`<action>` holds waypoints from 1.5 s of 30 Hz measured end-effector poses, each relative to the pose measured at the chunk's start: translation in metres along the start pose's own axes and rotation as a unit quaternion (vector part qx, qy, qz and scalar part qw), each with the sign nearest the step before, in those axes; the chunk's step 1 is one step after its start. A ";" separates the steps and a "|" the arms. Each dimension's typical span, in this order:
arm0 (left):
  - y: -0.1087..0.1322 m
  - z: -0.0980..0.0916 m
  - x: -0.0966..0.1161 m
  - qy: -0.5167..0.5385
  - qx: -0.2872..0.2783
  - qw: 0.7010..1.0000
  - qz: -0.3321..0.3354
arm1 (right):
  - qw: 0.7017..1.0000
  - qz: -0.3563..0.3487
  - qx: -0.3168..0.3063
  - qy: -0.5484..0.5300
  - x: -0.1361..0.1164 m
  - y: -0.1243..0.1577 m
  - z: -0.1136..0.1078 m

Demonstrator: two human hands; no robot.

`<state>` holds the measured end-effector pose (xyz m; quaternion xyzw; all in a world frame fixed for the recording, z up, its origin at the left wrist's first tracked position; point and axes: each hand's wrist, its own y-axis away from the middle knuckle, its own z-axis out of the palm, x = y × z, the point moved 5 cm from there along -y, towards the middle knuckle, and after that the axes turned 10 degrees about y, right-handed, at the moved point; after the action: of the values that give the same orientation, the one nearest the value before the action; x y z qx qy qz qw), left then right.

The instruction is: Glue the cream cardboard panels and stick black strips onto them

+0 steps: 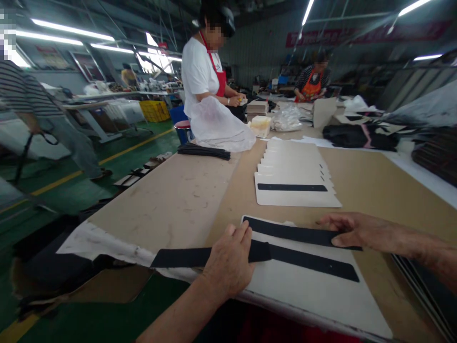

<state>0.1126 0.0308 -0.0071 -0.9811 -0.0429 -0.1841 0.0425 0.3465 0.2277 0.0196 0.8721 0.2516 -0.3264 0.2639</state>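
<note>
A white board lies at the table's near edge with a black strip across its middle. A second, upper black strip runs along the board's far edge, its right end past the board. My left hand is closed over a third, loose black strip that sticks out to the left, and its fingertips touch the upper strip's left end. With its thumb on the upper strip near the right end, my right hand grips that strip; its other fingers reach behind and are partly hidden.
Overlapping white boards lie farther back, the front one bearing a black strip. Black strips are stacked by a white plastic sheet. A person in a red apron stands across the table. Dark panels sit at right.
</note>
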 end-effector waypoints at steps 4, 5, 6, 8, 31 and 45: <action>-0.001 0.000 0.000 -0.009 -0.004 1.000 -0.010 | 0.993 0.071 -0.005 -0.093 0.035 0.020 0.010; -0.001 0.000 0.000 -0.014 -0.005 1.000 -0.011 | 0.992 0.075 0.017 -0.100 0.038 0.022 0.013; -0.001 0.000 0.000 -0.019 -0.006 1.000 -0.012 | 0.992 0.073 0.033 -0.099 0.040 0.023 0.017; -0.002 0.001 0.000 -0.030 -0.006 0.999 -0.012 | 0.992 0.076 0.061 -0.075 0.042 0.024 0.023; -0.004 0.005 -0.004 -0.074 -0.018 0.997 -0.016 | 0.964 0.077 0.126 0.222 0.046 0.021 0.020; -0.032 -0.011 0.032 -0.118 -0.066 0.991 -0.002 | 0.808 -0.058 0.084 0.580 -0.036 0.039 0.076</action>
<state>0.1346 0.0640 0.0173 -0.9965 -0.0375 -0.0692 -0.0281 0.3132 0.1415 0.0074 0.9020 0.3790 0.2053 -0.0249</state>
